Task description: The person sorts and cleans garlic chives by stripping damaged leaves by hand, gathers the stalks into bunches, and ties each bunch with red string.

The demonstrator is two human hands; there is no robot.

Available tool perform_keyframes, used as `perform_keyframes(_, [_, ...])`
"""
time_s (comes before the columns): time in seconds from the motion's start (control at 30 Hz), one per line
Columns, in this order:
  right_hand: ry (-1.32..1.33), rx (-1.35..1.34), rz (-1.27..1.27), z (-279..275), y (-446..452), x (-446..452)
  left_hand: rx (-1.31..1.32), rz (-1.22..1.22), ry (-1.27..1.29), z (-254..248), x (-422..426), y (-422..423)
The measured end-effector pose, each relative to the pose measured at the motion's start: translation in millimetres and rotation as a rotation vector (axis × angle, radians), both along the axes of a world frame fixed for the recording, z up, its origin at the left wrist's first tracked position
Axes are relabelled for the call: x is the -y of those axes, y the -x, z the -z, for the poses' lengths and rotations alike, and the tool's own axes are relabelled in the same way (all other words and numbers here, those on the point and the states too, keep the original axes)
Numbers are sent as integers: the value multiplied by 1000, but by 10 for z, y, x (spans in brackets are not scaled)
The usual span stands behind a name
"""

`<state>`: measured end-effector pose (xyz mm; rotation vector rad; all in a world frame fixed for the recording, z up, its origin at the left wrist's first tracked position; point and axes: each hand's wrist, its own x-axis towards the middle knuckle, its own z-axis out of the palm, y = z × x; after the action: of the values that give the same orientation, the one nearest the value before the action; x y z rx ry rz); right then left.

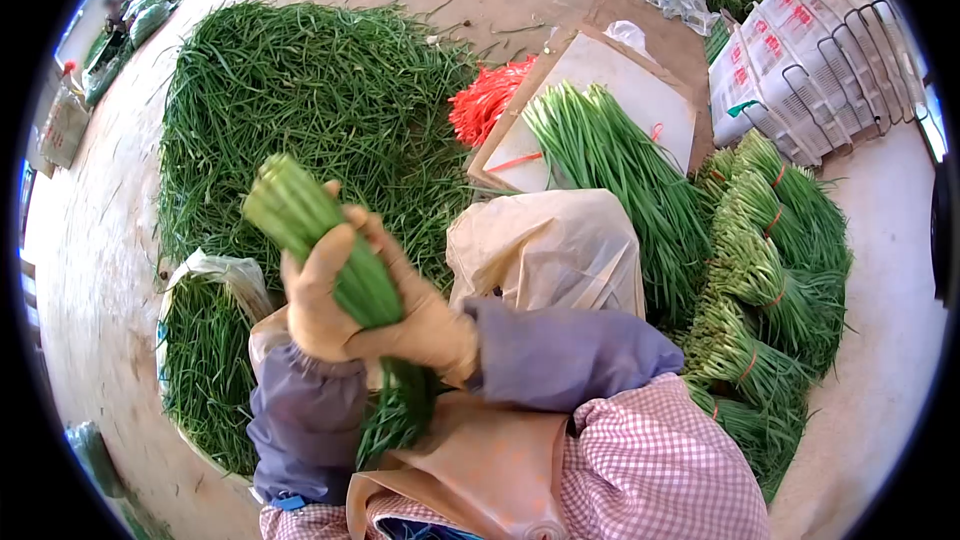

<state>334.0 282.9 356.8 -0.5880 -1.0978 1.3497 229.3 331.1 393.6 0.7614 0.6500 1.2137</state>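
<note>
A bunch of garlic chives (300, 205) is held tilted in front of my body, its pale cut stem ends pointing up and left. My left hand (322, 305), in a tan glove, wraps round the bunch from the left. From the right, my gloved right hand (425, 325) closes round the same stems lower down. Below the hands, the dark green leaves (400, 410) hang toward my lap. Close by on the right, loose chives (625, 155) lie across a white board (650, 80), their leaves spilling toward me.
A large heap of chives (310, 90) covers the floor ahead. Red ties (490, 100) lie beside the board. Tied bunches (760, 270) are stacked at right, below white crates (800, 50). An open sack of greens (205, 340) stands at left.
</note>
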Motion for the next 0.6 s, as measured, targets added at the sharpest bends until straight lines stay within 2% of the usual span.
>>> perform_keyframes(0.03, [108, 47, 70, -11, -163, 6, -6, 51, -7, -52, -44, -189])
perform_keyframes(0.07, [254, -62, 43, -81, -351, 19, -12, 104, -11, -98, -84, -353])
perform_keyframes(0.1, [344, -2, 53, -197, -624, 31, -93, 297, -9, -124, -141, -459])
perform_keyframes(0.13, [538, 199, 34, -437, -1006, 60, -46, 403, -75, -41, -196, -617])
perform_keyframes(0.2, [590, 337, 52, -855, -1687, 118, -99, 413, -215, -84, -221, -882])
perform_keyframes(0.27, [555, 569, 306, -1121, -2243, 200, -277, 450, -211, 124, -382, -989])
perform_keyframes(0.33, [576, 609, 439, -1277, -2763, 263, -432, 527, -194, 365, -523, -1112])
perform_keyframes(0.43, [561, 756, 658, -1010, -3442, 241, -532, 556, -153, 755, -610, -1332])
perform_keyframes(0.53, [460, 1008, 782, -345, -3753, 19, -597, 635, -174, 933, -659, -1546])
perform_keyframes(0.6, [447, 1484, 891, 102, -3669, -131, -663, 665, -148, 911, -676, -1682])
